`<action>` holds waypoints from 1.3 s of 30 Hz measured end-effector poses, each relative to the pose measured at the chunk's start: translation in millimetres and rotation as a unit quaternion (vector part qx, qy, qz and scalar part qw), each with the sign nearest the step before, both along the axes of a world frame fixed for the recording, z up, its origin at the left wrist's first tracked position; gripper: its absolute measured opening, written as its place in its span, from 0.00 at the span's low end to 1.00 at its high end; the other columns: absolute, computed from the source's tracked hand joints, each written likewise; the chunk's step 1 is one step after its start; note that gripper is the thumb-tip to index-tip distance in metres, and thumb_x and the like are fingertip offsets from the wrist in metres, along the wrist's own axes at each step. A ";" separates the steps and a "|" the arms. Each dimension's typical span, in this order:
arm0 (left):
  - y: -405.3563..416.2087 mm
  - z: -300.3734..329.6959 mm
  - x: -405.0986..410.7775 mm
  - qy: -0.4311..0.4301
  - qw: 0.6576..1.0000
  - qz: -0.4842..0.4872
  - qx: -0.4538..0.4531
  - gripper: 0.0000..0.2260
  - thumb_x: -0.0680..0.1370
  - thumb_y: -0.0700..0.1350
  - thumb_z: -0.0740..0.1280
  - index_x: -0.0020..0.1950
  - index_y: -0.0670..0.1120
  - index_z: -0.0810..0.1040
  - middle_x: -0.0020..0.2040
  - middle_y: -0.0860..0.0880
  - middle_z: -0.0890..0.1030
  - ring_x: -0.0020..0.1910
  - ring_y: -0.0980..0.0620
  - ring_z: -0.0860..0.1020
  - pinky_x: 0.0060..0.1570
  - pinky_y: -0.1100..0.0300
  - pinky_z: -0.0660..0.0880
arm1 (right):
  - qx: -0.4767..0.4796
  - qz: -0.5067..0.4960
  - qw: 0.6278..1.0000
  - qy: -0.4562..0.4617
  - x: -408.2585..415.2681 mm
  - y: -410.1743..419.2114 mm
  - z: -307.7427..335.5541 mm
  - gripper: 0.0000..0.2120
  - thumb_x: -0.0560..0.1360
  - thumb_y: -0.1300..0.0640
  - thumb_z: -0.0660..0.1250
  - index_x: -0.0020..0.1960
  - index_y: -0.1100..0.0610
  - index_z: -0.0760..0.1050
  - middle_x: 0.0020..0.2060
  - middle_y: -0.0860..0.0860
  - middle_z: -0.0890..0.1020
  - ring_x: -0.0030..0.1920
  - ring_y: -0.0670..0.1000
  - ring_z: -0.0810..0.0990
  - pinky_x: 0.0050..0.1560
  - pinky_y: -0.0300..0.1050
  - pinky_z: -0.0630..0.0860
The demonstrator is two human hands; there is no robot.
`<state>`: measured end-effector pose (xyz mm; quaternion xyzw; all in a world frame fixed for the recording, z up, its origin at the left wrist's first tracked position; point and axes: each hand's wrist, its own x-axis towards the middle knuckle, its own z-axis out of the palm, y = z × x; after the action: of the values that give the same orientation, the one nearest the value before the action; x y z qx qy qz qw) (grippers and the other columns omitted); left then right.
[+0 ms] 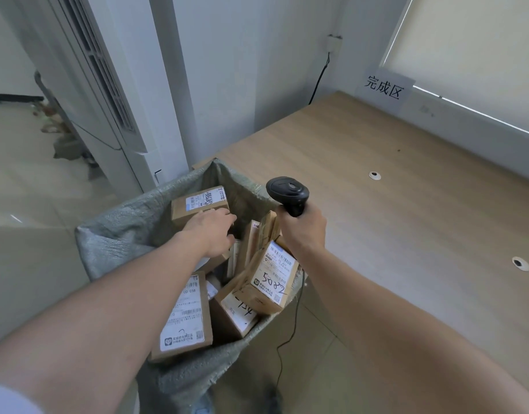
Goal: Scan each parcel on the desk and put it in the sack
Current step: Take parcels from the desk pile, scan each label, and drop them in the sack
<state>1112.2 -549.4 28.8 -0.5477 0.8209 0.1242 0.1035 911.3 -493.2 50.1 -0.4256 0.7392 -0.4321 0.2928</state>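
The sack (119, 234), grey-green woven plastic with a crinkled rim, stands open just beside the wooden surface (391, 180) and contains several brown cardboard parcels with white printed labels. The left hand (211, 231) reaches down into the sack, palm down, fingers extended and loosely spread, resting on the upper parcel (197, 204) at the far side; its grip is wide and holds nothing. A flat parcel (187, 318) lies tilted at the near rim. Another parcel (270, 279), marked with handwritten digits, leans against the right wall of the sack. The right hand (302, 231) is raised above the sack's right edge, its grip wrapped around the handle of a black scanner (288, 194). A black cable (287, 339) hangs below it.
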 end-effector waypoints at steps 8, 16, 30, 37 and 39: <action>39.0 30.9 -29.8 0.004 0.999 0.027 -0.032 0.24 0.83 0.53 0.63 0.78 0.49 0.69 0.75 0.48 0.71 0.71 0.43 0.72 0.69 0.45 0.72 | -0.010 0.035 0.999 -0.007 -18.7 31.1 14.6 0.07 0.78 0.51 0.70 0.43 0.50 0.77 0.32 0.47 0.78 0.34 0.48 0.75 0.36 0.44 0.69; 70.0 63.3 -58.4 -0.002 0.998 -0.032 -0.058 0.23 0.84 0.53 0.59 0.78 0.48 0.67 0.78 0.46 0.68 0.75 0.42 0.69 0.71 0.44 0.70 | -0.013 -0.049 0.999 0.002 -37.1 92.9 42.9 0.11 0.77 0.52 0.68 0.37 0.52 0.73 0.30 0.48 0.75 0.32 0.50 0.72 0.35 0.44 0.67; 173.6 103.7 -137.0 0.029 0.964 -0.252 -0.085 0.23 0.83 0.53 0.58 0.78 0.48 0.67 0.76 0.49 0.70 0.71 0.43 0.71 0.67 0.46 0.72 | -0.028 -0.289 0.956 0.033 -62.1 288.2 72.9 0.11 0.77 0.51 0.68 0.37 0.53 0.72 0.31 0.50 0.76 0.31 0.52 0.72 0.32 0.44 0.67; 261.5 122.8 -226.5 0.053 0.932 -0.346 -0.091 0.23 0.85 0.53 0.58 0.79 0.49 0.66 0.79 0.51 0.65 0.72 0.40 0.71 0.69 0.45 0.70 | -0.056 -0.399 0.914 0.053 -120.2 393.4 84.5 0.08 0.76 0.52 0.68 0.40 0.52 0.73 0.34 0.51 0.78 0.36 0.53 0.76 0.33 0.45 0.68; 288.8 126.1 -255.7 0.059 0.920 -0.374 -0.098 0.23 0.85 0.53 0.58 0.79 0.49 0.67 0.78 0.51 0.66 0.72 0.41 0.71 0.68 0.45 0.71 | -0.058 -0.427 0.901 0.050 -139.4 423.9 85.9 0.08 0.76 0.52 0.67 0.40 0.52 0.73 0.33 0.50 0.77 0.35 0.52 0.74 0.33 0.45 0.67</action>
<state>856.5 -260.6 155.0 -0.1996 0.9787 0.0279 0.0397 771.9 -69.3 136.0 -0.1065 0.8375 -0.5357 0.0175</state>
